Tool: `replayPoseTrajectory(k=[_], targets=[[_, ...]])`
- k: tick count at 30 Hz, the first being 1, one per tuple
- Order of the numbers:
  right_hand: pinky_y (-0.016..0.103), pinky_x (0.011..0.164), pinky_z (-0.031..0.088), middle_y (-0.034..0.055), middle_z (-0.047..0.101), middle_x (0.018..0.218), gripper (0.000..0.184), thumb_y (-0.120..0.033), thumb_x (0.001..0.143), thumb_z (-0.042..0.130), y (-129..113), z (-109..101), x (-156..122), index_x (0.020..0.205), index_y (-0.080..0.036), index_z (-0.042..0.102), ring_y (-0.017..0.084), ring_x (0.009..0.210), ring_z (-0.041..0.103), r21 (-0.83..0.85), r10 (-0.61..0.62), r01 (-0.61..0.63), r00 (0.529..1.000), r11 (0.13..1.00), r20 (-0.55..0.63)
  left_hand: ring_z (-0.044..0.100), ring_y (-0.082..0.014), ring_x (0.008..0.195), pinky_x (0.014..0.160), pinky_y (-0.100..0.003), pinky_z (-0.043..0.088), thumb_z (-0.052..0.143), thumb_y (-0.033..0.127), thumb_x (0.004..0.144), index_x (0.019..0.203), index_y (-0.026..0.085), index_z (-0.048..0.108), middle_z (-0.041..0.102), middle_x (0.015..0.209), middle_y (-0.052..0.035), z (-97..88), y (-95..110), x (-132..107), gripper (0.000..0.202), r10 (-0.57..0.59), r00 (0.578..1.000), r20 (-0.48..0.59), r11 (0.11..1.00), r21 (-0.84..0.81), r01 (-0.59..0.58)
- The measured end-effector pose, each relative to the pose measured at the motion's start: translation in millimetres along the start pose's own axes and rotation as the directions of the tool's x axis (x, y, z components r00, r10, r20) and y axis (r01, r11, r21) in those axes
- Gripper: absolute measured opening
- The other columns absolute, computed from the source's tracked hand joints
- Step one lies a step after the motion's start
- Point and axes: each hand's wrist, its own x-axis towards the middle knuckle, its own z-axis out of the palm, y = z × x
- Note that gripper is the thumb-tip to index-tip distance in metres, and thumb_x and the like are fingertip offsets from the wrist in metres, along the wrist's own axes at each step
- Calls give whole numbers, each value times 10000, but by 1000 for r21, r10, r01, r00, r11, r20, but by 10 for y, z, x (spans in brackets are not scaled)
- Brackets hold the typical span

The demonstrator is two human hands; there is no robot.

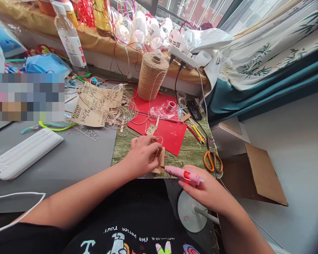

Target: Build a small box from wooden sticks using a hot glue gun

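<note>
Single view, head-worn, looking from above the near table edge [137, 177], forward and down. Twine spool [151, 79] sits above frame centre, upper end leaning right. Closest: wearer's black shirt [127, 211], well below spool. Left hand [141, 155] and right hand [201, 183] at middle range, nearer than spool. Window [185, 10] farthest, beyond spool. Wide field; curtain [265, 63] and wall [294, 141] fill the right of spool.

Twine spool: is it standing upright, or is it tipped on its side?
Upright: the twine spool stands on its end, with red paper at its base and its core hole showing at the top.
</note>
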Motion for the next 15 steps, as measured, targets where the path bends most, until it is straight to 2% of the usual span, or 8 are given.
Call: replayPoseTrajectory(k=[3, 5, 10, 15], targets=[[320, 690, 442, -10, 572, 827, 152, -307, 996, 589, 5, 6, -6, 869, -237, 545, 179, 740, 558, 4, 35, -35, 999, 999, 7, 524, -289, 1272, 1065, -500, 287, 652, 238, 918, 922, 282, 745, 635, 1366, -37, -36, -35, 7, 103, 111, 993, 34, 993, -40, -109], [312, 678, 421, -17, 558, 820, 185, -298, 989, 595, 7, 12, -6, 841, -236, 502, 172, 735, 546, 4, 47, -47, 999, 999, 6, 513, -284, 1287, 1073, -504, 273, 634, 225, 934, 811, 272, 748, 671, 1319, -18, -67, -56, 19, 174, 173, 982, 72, 984, -66, -168], [303, 679, 408, -21, 554, 829, 166, -288, 994, 590, -1, 11, -3, 858, -233, 513, 166, 741, 540, 11, 42, -42, 999, 999, 21, 502, -277, 1309, 1098, -525, 247, 609, 182, 921, 770, 290, 766, 693, 1297, 15, -103, -82, 40, 244, 245, 963, 116, 968, -92, -235], [306, 695, 407, -11, 593, 864, 110, -245, 992, 576, -40, -9, -25, 888, -228, 546, 171, 776, 568, -14, 23, -22, 998, 1000, 62, 502, -286, 1310, 1108, -532, 257, 605, 141, 879, 720, 241, 727, 702, 1291, -4, -89, -81, 41, 224, 212, 971, 112, 975, -86, -203]])
